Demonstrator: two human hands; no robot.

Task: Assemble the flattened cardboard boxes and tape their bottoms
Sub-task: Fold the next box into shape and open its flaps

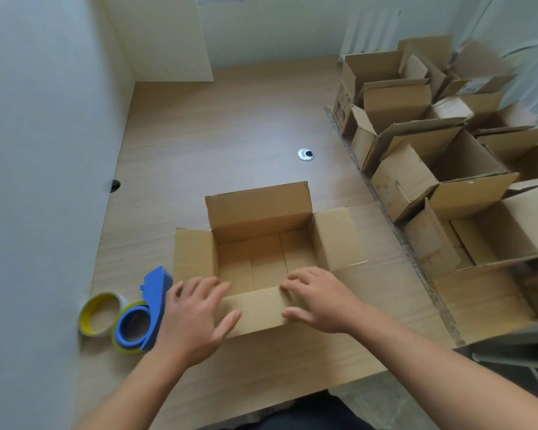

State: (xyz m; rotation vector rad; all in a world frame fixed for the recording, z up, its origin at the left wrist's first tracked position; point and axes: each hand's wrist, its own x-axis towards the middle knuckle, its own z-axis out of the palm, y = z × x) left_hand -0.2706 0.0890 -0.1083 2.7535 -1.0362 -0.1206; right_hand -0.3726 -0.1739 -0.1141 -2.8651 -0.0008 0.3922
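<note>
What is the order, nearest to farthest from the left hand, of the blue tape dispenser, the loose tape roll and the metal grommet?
1. Blue tape dispenser, beside the left hand.
2. Loose tape roll, further left.
3. Metal grommet, far ahead.

**Covered, cropped and blurred**

The open box's [258, 212] underside faces the tabletop [230, 125] and cannot be seen. The left grip [196, 318] covers the near right edge of the blue tape dispenser [154, 302]. The boxes at the right [432, 169] run past the picture's edge. The far ones blur, and their printing is unreadable.
</note>
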